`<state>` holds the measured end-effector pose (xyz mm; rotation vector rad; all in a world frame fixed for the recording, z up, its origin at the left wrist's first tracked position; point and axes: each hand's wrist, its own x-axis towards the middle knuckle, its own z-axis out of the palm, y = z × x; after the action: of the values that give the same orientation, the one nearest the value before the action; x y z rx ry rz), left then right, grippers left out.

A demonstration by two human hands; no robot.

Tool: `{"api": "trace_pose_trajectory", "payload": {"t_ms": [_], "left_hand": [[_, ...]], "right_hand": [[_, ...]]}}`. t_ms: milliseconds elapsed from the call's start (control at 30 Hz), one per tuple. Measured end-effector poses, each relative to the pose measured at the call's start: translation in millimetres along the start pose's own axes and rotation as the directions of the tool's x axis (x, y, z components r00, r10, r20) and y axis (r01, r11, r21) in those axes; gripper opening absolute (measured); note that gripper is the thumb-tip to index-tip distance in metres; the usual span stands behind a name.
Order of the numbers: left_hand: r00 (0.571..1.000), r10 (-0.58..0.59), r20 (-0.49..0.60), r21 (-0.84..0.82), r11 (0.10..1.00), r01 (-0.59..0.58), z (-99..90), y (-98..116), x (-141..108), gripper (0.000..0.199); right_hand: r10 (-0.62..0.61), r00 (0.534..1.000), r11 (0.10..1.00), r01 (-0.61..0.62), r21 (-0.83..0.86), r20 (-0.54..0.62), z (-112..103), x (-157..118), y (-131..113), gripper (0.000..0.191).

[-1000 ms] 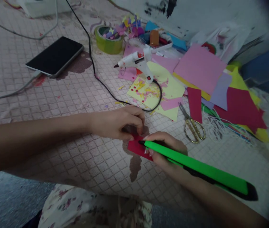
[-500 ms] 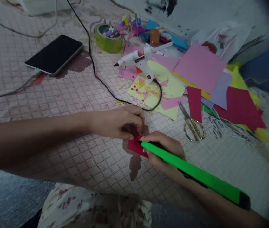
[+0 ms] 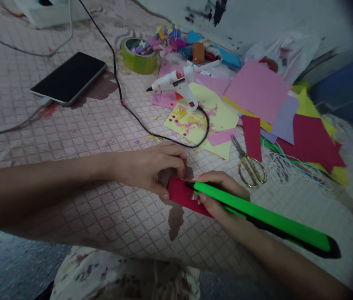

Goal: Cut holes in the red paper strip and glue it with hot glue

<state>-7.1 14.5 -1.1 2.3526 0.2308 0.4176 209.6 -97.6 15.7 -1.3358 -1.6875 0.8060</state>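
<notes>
My right hand (image 3: pixel 222 193) grips a green and black utility knife (image 3: pixel 264 216), its long body slanting back over my forearm. The dark tip is over a small red paper strip (image 3: pixel 179 192) lying on the tablecloth. My left hand (image 3: pixel 151 166) is curled at the strip's left end, the thumb beside its edge; whether the fingers pinch it I cannot tell. Right-hand fingertips are against the strip's right part, hiding some of it. Gold-handled scissors (image 3: pixel 249 166) lie to the right of my hands.
A white glue gun (image 3: pixel 176 83) with a black cord (image 3: pixel 139 121) lies beyond my hands on yellow paper (image 3: pixel 215 108) strewn with scraps. Coloured sheets (image 3: pixel 259 89) pile at right. A tape roll (image 3: pixel 139 58) holds paper bits. A phone (image 3: pixel 70 77) charges at left.
My right hand and the knife have shifted slightly right, showing more of the red strip. My left thumb has moved down and left to the strip's left edge. The view has also shifted slightly.
</notes>
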Motion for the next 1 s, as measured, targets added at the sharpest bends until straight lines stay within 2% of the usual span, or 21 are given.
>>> {"api": "trace_pose_trajectory", "payload": {"t_ms": [67,233,400,600,867,1000], "left_hand": [[1.0,0.007,-0.029,0.017,1.0,-0.007,2.7,0.8,0.1,0.031],[0.996,-0.026,-0.08,0.067,0.997,0.032,9.3,7.5,-0.2,0.031],[0.993,-0.072,-0.09,0.059,0.995,0.077,10.5,14.5,-0.5,0.027],[0.994,-0.071,-0.087,0.057,0.996,0.076,10.4,15.0,-0.1,0.037],[0.992,-0.107,-0.064,-0.003,0.994,0.107,8.4,18.6,-0.4,0.027],[0.988,-0.115,-0.106,-0.011,0.993,0.114,12.1,19.9,0.1,0.009]], "right_hand": [[0.01,1.0,1.0,-0.009,-0.022,0.016,-2.3,1.3,-5.3,0.017],[0.03,0.999,0.999,-0.031,-0.039,-0.031,-3.0,0.9,-6.8,0.015],[0.093,0.995,0.995,-0.093,0.021,0.031,-5.0,-1.5,1.1,0.014],[0.104,0.993,0.994,-0.106,0.028,0.063,-7.8,-2.9,8.3,0.016],[0.139,0.987,0.986,-0.146,0.086,0.085,-9.7,-1.5,6.1,0.015],[0.143,0.985,0.982,-0.153,0.11,0.092,-9.6,-1.6,6.8,0.015]]}}
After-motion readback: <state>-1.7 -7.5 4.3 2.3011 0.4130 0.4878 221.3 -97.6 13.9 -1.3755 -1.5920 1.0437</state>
